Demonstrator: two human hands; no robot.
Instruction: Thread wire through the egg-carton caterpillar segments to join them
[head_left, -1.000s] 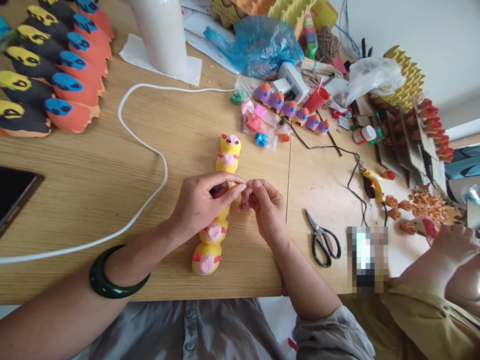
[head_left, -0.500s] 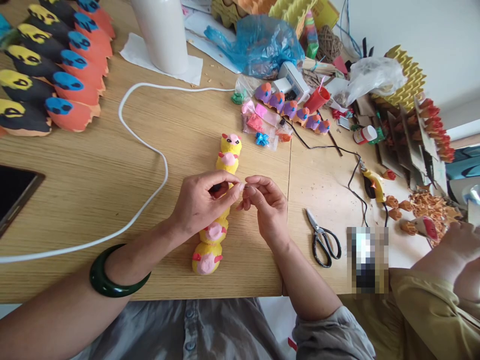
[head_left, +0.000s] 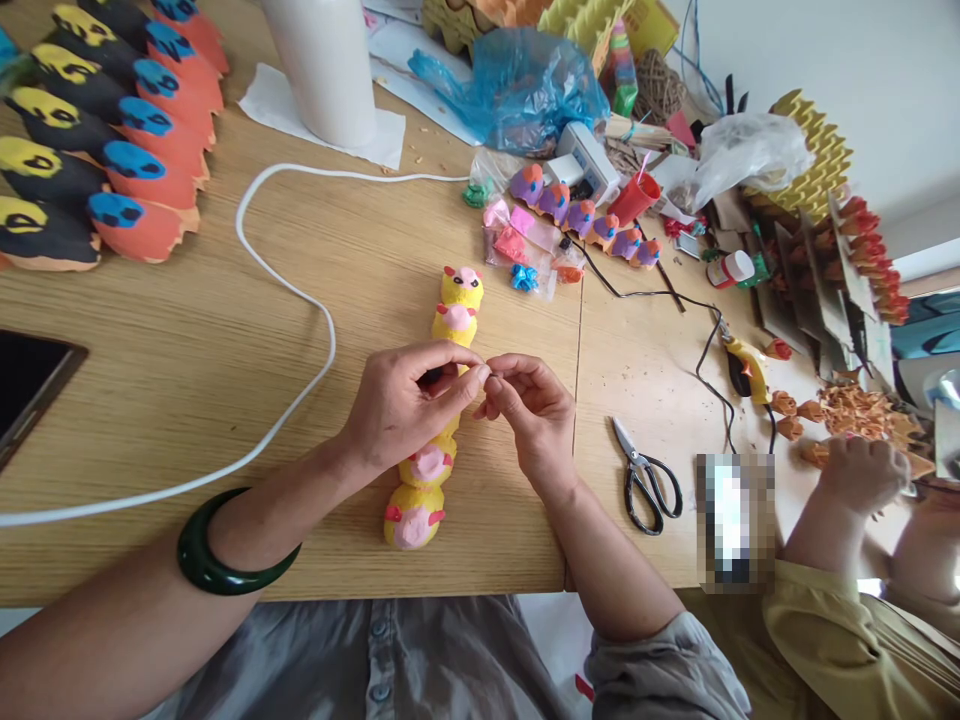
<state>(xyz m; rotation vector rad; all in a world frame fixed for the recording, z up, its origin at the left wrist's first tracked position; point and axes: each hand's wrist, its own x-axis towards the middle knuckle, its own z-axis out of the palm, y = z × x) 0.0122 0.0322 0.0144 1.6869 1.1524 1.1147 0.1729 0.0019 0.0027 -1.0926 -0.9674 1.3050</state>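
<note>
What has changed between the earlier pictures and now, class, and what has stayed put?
A co-worker's hand has shifted left in the picture. The left hand and right hand have brought their fingers slightly closer than half a second ago; anything between them is too small to tell. The yellow figure and scissors stayed put.

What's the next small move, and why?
Probably lower the right hand to the second pink face on the yellow strip: it lacks the top face's black eyes, and a dark lump shows at the left hand. What's pinched is too small to tell.
</note>
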